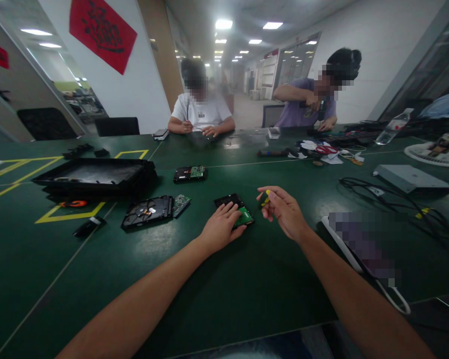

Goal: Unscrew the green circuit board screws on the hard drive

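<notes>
A black hard drive with a green circuit board lies on the green table in front of me. My left hand is laid over it, fingers across its top and thumb along its near edge, holding it against the table. Part of the drive is hidden under that hand. Just right of the drive, my right hand is raised and closed around a small screwdriver with a yellow and black handle. The screwdriver's shaft is hard to make out.
Left of the drive lie another hard drive, a loose circuit board and a black tray. A third drive sits farther back. On the right are a phone, cables and a grey metal box. Two people sit opposite.
</notes>
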`<action>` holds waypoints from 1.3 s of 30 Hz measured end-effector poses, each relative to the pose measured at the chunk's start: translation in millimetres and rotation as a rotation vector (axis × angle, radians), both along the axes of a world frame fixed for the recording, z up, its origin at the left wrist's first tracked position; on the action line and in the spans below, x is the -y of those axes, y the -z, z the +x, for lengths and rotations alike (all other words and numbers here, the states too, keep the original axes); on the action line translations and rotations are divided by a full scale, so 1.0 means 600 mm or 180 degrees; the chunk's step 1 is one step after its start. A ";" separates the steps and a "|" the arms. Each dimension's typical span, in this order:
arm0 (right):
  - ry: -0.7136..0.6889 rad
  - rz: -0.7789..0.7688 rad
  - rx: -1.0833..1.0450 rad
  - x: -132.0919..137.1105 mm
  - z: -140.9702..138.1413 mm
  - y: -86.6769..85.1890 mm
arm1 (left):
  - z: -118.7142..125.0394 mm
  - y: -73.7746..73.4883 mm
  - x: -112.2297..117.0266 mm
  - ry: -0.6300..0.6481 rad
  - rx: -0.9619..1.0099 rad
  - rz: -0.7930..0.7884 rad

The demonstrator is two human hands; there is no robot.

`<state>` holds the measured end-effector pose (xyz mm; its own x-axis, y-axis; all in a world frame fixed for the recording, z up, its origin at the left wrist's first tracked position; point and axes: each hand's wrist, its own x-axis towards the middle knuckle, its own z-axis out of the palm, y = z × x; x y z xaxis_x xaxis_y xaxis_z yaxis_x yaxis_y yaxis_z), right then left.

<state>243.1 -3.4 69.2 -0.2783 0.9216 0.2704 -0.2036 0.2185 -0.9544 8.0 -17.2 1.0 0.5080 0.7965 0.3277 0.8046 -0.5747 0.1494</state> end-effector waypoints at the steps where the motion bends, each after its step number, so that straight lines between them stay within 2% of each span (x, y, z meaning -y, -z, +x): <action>1: -0.0011 0.0001 0.0013 0.000 0.000 -0.001 | 0.000 0.000 0.000 -0.0003 0.0013 -0.0004; 12: -0.0036 -0.0029 -0.0181 0.000 -0.003 -0.002 | 0.001 -0.002 0.001 0.0000 0.0023 -0.0032; 23: 0.0077 -0.0018 -0.0082 0.001 -0.003 -0.002 | 0.000 0.000 0.000 0.0018 0.0069 -0.0042; 29: -0.0074 -0.0067 -0.0230 0.001 -0.004 -0.004 | 0.000 -0.003 0.001 0.0022 0.0013 -0.0050; 39: 0.0065 0.0008 -0.0015 -0.002 -0.002 0.000 | 0.000 0.003 -0.002 0.0025 0.0062 -0.0035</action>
